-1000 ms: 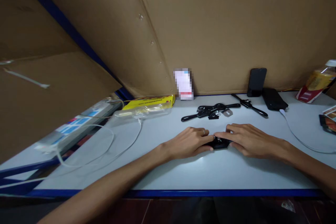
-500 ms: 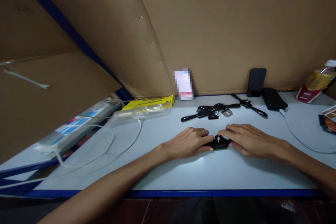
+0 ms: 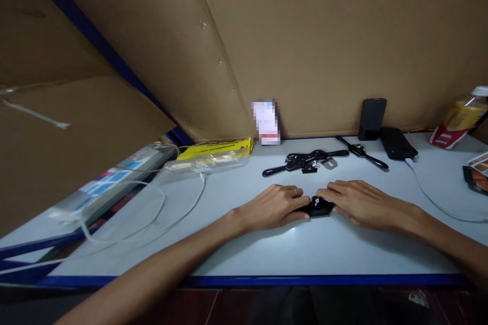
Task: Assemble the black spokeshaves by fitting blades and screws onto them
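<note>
- Your left hand [image 3: 272, 206] is grasping one end of the black tool [image 3: 320, 209], thumb along its near side and fingers over the top (a ring [image 3: 295, 192] shows on one finger).
- Your right hand [image 3: 364, 204] grasps the other end of the same tool, its fingers bent over it and its thumb at the near side; both handles are mostly hidden under your hands.
- The black tool lies between your two hands, low over the white table [image 3: 267, 259]; you can see its dark middle part and a small silvery fitting [image 3: 316, 202] on it. Whether it touches the tabletop, I cannot tell.
- Just beyond your hands, two long black tools [image 3: 275, 170] overlap on the table, with a small black plate [image 3: 310, 169] and a grey metal plate [image 3: 330, 163] beside them.
- To the right of those, another black tool [image 3: 375, 162] lies slantwise, apart from the pair.
- Farther back, a dark phone [image 3: 372, 119] leans against the cardboard wall [image 3: 324, 45], near a black case-like object [image 3: 397, 144] with a white cable [image 3: 427, 191] attached.
- Toward your left, a lit, blurred-out screen [image 3: 267, 121] stands at the wall, near a yellow packet [image 3: 217, 149].
- At the far right you have a tilted bottle [image 3: 457, 121].
</note>
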A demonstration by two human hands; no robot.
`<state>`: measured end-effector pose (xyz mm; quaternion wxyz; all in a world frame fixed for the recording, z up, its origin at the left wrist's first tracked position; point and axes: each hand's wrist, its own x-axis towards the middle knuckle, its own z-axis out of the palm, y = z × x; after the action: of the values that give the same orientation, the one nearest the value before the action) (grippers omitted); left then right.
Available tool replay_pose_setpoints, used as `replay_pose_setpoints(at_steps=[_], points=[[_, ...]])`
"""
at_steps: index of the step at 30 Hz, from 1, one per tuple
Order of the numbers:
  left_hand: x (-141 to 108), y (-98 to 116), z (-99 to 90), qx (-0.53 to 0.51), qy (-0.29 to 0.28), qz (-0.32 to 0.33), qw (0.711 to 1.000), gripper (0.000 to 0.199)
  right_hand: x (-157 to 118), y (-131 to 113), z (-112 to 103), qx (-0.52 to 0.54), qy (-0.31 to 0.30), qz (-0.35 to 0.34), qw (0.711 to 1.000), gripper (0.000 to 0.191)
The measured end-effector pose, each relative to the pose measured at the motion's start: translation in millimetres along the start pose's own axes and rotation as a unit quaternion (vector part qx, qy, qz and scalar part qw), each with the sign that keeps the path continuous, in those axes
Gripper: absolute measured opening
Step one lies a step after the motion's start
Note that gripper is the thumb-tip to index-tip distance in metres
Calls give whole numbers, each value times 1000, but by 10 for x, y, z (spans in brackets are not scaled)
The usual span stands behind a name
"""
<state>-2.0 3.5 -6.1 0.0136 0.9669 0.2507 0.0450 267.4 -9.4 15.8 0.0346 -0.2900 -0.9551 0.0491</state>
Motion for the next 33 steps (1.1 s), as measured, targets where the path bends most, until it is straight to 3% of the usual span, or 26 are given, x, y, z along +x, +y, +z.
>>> replay_pose_setpoints(at_steps=[33], points=[[9,3,6,-8,12,0,1000,47,0,-26,3,30,-3,7,1000,39]])
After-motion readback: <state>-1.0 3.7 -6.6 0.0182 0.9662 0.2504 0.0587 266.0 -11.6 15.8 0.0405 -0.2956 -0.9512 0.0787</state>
